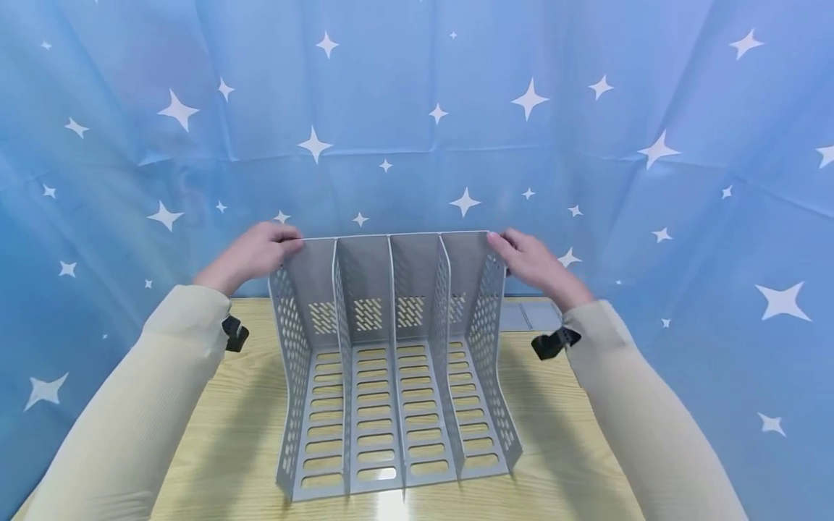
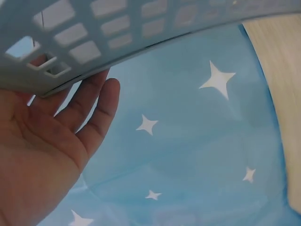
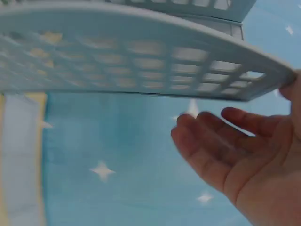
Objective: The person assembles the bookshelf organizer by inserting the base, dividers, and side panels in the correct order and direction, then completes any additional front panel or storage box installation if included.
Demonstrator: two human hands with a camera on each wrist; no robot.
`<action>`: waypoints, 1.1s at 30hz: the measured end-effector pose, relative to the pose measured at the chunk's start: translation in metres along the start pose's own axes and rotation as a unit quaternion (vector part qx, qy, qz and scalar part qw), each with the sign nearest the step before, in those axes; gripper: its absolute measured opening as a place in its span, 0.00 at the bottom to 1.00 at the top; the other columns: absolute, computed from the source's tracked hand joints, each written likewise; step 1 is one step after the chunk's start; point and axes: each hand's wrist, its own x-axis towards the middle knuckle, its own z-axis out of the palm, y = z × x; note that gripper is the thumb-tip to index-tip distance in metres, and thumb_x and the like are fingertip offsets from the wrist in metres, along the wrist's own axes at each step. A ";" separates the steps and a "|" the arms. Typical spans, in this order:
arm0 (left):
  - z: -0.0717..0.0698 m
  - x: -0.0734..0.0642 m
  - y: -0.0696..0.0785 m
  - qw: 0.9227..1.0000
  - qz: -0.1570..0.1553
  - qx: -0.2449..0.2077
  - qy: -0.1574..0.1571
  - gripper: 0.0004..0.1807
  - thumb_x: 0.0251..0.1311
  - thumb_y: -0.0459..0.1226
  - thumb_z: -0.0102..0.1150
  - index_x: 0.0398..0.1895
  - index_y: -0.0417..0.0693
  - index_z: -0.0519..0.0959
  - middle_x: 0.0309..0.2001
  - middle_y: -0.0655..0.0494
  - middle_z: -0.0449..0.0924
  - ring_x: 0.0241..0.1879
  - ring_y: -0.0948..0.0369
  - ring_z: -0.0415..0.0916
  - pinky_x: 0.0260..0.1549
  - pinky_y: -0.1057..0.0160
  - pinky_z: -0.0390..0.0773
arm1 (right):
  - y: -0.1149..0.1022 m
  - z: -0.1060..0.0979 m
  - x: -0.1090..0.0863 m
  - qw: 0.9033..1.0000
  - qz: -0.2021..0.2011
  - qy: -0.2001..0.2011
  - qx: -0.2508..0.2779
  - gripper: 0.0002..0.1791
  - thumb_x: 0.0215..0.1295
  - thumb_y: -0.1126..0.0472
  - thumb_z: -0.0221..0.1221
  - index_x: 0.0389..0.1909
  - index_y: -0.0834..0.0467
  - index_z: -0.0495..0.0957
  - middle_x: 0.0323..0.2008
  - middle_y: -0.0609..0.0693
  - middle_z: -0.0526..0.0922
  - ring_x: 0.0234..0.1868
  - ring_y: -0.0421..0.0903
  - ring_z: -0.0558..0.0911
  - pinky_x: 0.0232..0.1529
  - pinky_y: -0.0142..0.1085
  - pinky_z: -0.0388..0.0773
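Observation:
A grey plastic file rack stands over the table with its slatted base toward me, split by upright dividers into several slots. At its top left corner, my left hand grips the rim. My right hand holds the top right corner, thumb on the near face. The left wrist view shows the perforated side wall above the left palm, with fingers reaching behind it. In the right wrist view, the other side wall runs over the right hand's curved fingers, some of which are apart from the wall.
A flat grey panel lies at the table's back right, partly behind the rack. The wooden table ends at a blue curtain with white stars, which hangs at the back and both sides.

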 end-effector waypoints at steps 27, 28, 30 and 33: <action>0.039 -0.101 -0.037 0.923 -0.084 -0.161 0.339 0.24 0.81 0.38 0.33 0.64 0.41 0.78 0.45 0.76 0.75 0.45 0.75 0.71 0.48 0.67 0.66 | 0.119 0.097 -0.059 0.994 0.025 -0.109 0.018 0.24 0.82 0.53 0.51 0.62 0.69 0.75 0.62 0.69 0.76 0.56 0.65 0.82 0.53 0.53 0.82; 0.042 -0.103 -0.034 0.916 -0.089 -0.158 0.358 0.23 0.81 0.37 0.34 0.63 0.42 0.79 0.46 0.74 0.76 0.44 0.75 0.71 0.49 0.67 0.66 | 0.124 0.097 -0.059 0.994 0.030 -0.101 0.007 0.24 0.82 0.54 0.51 0.63 0.69 0.76 0.63 0.69 0.75 0.57 0.66 0.81 0.54 0.54 0.81; 0.046 -0.105 -0.028 0.903 -0.099 -0.158 0.387 0.23 0.80 0.37 0.34 0.61 0.44 0.81 0.49 0.67 0.80 0.44 0.76 0.71 0.49 0.68 0.67 | 0.134 0.098 -0.060 0.996 0.030 -0.086 -0.018 0.23 0.81 0.55 0.51 0.62 0.70 0.76 0.65 0.71 0.74 0.59 0.68 0.80 0.57 0.57 0.79; 0.052 -0.108 -0.019 0.886 -0.090 -0.148 0.430 0.23 0.78 0.34 0.34 0.58 0.45 0.83 0.53 0.54 0.83 0.44 0.76 0.70 0.48 0.69 0.66 | 0.146 0.098 -0.061 0.996 0.027 -0.065 -0.050 0.22 0.80 0.59 0.51 0.63 0.71 0.75 0.67 0.73 0.71 0.61 0.70 0.78 0.60 0.60 0.76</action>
